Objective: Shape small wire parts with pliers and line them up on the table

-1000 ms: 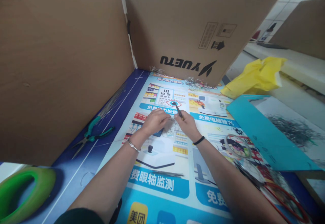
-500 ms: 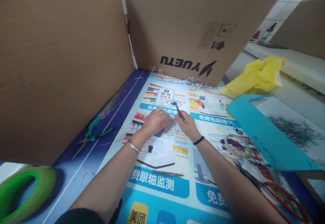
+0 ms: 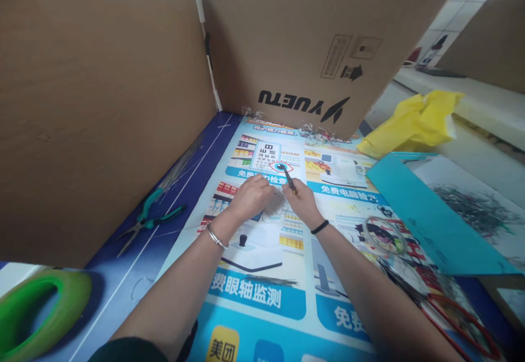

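My left hand (image 3: 251,196) and my right hand (image 3: 302,200) meet over a printed poster (image 3: 262,274) on the table. The fingers of my left hand are curled round a small tangle of thin wire (image 3: 274,204) between the hands. My right hand is closed on a thin dark tool (image 3: 289,179) whose tip points up and away from me. A bracelet sits on my left wrist, and a black band on my right wrist.
Teal-handled pliers (image 3: 148,220) lie at the left beside long straight wires (image 3: 180,164). Cardboard walls (image 3: 102,105) stand left and behind. A green ring (image 3: 36,310) is at bottom left. A blue tray (image 3: 435,220) of wire scraps, a yellow bag (image 3: 414,124) and red-rimmed rings (image 3: 451,307) lie right.
Almost nothing has shifted. My hands stay in the same spot, with only slight finger movement on the wire.
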The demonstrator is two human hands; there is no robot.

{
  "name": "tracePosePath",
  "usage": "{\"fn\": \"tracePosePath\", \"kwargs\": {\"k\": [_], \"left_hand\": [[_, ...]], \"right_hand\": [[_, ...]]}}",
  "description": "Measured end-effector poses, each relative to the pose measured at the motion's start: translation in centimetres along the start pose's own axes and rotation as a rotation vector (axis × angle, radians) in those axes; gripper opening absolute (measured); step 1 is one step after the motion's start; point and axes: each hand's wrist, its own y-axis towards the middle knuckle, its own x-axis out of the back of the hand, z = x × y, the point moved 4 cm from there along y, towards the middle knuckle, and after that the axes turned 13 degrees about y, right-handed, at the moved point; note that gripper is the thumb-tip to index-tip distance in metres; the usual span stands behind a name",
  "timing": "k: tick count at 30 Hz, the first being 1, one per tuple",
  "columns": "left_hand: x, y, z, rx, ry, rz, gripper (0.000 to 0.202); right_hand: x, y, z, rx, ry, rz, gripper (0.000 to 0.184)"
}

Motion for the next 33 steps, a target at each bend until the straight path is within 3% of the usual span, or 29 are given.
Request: {"fn": "tracePosePath", "kwargs": {"k": [13, 19, 25, 33], "left_hand": [[0.1, -0.2, 0.9, 0.075, -0.069, -0.023, 0.02], [0.2, -0.2, 1.8, 0.219, -0.398, -0.123, 0.013], [-0.5, -0.3, 2.1, 0.383, -0.66, -0.056, 0.015], [-0.3, -0.2, 1.6, 0.377, -0.634, -0.044, 0.016]], "right_hand": [[0.2, 0.2, -0.1, -0.012, -0.109, -0.031, 0.023], [0.2, 0.3, -0.3, -0.014, -0.146, -0.011, 0.023], [-0.1, 0.2, -0.5, 0.019, -0.212, 0.043, 0.023], [-0.6, 0.1, -0.1, 0.083, -0.286, 0.112, 0.019]]}}
